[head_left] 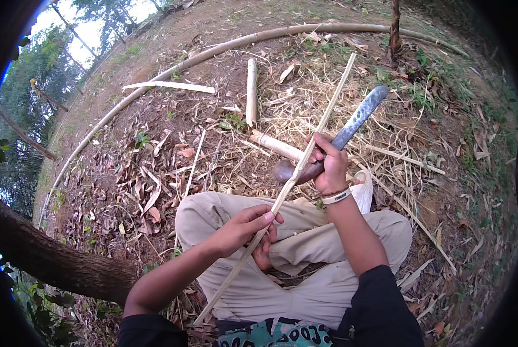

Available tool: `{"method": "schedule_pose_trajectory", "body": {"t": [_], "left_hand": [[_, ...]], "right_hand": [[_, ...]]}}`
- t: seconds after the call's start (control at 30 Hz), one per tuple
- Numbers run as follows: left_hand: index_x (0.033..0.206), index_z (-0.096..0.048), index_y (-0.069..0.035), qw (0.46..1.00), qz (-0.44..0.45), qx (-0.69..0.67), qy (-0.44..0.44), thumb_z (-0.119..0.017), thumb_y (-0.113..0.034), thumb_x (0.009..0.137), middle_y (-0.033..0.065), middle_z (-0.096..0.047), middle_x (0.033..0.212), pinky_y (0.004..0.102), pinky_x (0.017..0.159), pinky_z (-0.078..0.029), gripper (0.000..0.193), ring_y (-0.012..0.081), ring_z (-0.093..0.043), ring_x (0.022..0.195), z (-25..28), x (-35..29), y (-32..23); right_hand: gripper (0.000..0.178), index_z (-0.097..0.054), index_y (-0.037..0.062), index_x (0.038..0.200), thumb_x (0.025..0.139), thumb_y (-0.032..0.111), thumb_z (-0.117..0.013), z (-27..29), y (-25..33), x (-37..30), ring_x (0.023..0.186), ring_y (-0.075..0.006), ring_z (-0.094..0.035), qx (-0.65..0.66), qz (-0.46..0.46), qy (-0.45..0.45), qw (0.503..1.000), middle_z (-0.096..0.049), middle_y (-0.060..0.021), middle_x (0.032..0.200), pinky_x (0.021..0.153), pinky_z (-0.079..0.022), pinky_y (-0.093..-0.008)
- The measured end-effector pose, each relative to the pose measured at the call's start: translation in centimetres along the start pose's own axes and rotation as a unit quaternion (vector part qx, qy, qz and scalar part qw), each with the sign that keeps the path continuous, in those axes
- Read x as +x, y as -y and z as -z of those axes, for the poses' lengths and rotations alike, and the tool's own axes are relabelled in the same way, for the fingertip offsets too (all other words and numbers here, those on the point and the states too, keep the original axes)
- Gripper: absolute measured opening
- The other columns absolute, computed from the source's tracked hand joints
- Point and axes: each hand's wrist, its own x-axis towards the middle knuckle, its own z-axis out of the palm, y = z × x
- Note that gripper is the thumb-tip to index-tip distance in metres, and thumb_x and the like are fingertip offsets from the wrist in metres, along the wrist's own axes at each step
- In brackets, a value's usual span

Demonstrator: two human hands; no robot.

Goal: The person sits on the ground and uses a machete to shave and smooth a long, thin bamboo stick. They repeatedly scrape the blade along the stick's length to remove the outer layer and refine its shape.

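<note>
A long pale strip of split bamboo (288,188) runs slantwise over my crossed legs, its far end up and to the right. My left hand (253,224) is closed around its lower middle. In my right hand (331,163) is a machete (360,117) with a dark, worn blade pointing away to the upper right. The machete's rounded brown handle (287,172) sticks out to the left of my fist. Fingers of that same hand also touch the strip where it crosses the handle. Beneath them a cut bamboo piece (275,144) lies on the ground.
A bamboo pole (212,52) lies across the far ground. A short bamboo length (251,92) and a split slat (175,87) rest before it. Curled shavings (398,139) and dry leaves cover the soil. A thick trunk (56,260) leans at left; a thin stem (395,32) stands far right.
</note>
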Motion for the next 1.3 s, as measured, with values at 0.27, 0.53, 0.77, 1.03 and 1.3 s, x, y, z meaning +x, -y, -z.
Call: {"method": "schedule_pose_trajectory", "body": {"t": [0.27, 0.53, 0.77, 1.03, 1.3], "left_hand": [[0.117, -0.052, -0.004, 0.933, 0.006, 0.328, -0.149, -0.06, -0.019, 0.094, 0.0084, -0.061, 0.084, 0.0308, 0.058, -0.049, 0.028, 0.0197, -0.063, 0.069, 2.7, -2.9, 0.4], [0.108, -0.062, -0.006, 0.406, -0.107, 0.749, -0.512, -0.067, -0.019, 0.084, 0.0102, -0.061, 0.092, 0.0421, 0.085, -0.044, 0.028, 0.0265, -0.058, 0.087, 7.0, -12.4, -2.0], [0.121, -0.06, -0.003, 0.252, -0.325, 0.625, -0.664, -0.076, -0.02, 0.08, 0.0137, -0.062, 0.113, 0.0439, 0.092, -0.044, 0.047, 0.0304, -0.055, 0.11, 8.9, -17.1, -2.3], [0.112, -0.059, -0.004, 0.335, -0.689, 0.226, -0.601, -0.064, -0.033, 0.087, 0.0107, -0.061, 0.093, 0.0391, 0.071, -0.043, 0.04, 0.0258, -0.055, 0.086, 2.8, -8.0, -5.8], [0.104, -0.058, -0.004, 0.34, -0.828, -0.233, -0.381, -0.053, -0.047, 0.094, 0.0077, -0.059, 0.073, 0.0342, 0.05, -0.042, 0.045, 0.0213, -0.054, 0.061, -7.0, -3.7, -10.4]], "right_hand": [[0.009, -0.063, -0.001, 0.083, 0.085, 0.005, -0.068, 3.4, -1.0, 2.7, 0.052, -0.0063, -0.043, -0.005, -0.002, -0.079, 0.997, -0.063, -0.0057, 0.074, 0.048, -0.04, -0.0239], [0.015, -0.055, 0.0068, 0.088, 0.085, 0.006, -0.07, 5.4, -1.8, 4.6, 0.052, -0.0054, -0.042, 0.071, -0.079, -0.141, 0.984, -0.053, 0.0004, 0.074, 0.052, -0.041, -0.0248], [0.015, -0.056, 0.007, 0.082, 0.083, 0.006, -0.071, 3.1, -0.5, 3.7, 0.05, -0.0073, -0.043, 0.111, -0.095, -0.147, 0.978, -0.052, 0.0013, 0.067, 0.051, -0.044, -0.0252], [0.011, -0.065, 0.0027, 0.084, 0.084, 0.011, -0.072, -7.3, -3.4, 3.0, 0.054, -0.0078, -0.046, 0.181, -0.043, -0.125, 0.975, -0.051, 0.0037, 0.065, 0.053, -0.044, -0.0257], [0.015, -0.068, 0.002, 0.074, 0.077, 0.014, -0.075, -9.9, -9.8, 4.4, 0.053, -0.0127, -0.055, 0.196, -0.014, -0.249, 0.948, -0.059, -0.0027, 0.063, 0.048, -0.044, -0.0277]]}}
